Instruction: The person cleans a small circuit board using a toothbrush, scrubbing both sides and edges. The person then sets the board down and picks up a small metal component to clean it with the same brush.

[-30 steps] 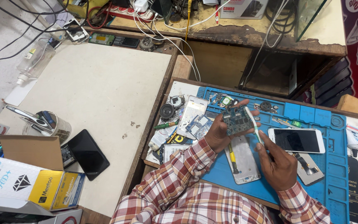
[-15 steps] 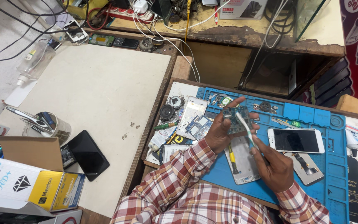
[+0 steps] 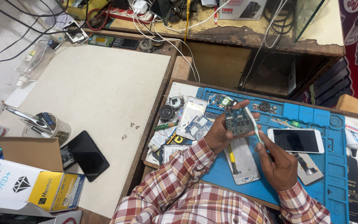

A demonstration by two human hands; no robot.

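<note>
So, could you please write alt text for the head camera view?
A person's left hand holds a small blue-green circuit board while the right hand brushes it with a white toothbrush, above a blue rubber repair mat holding a white smartphone.

Bright, even overhead light; sharp, soft shadows.

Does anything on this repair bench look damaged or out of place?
Yes. The wooden shelf edge behind the blue work mat is chipped and ragged. A white phone shell lies opened up under the left hand, which holds a bare green circuit board.
</note>
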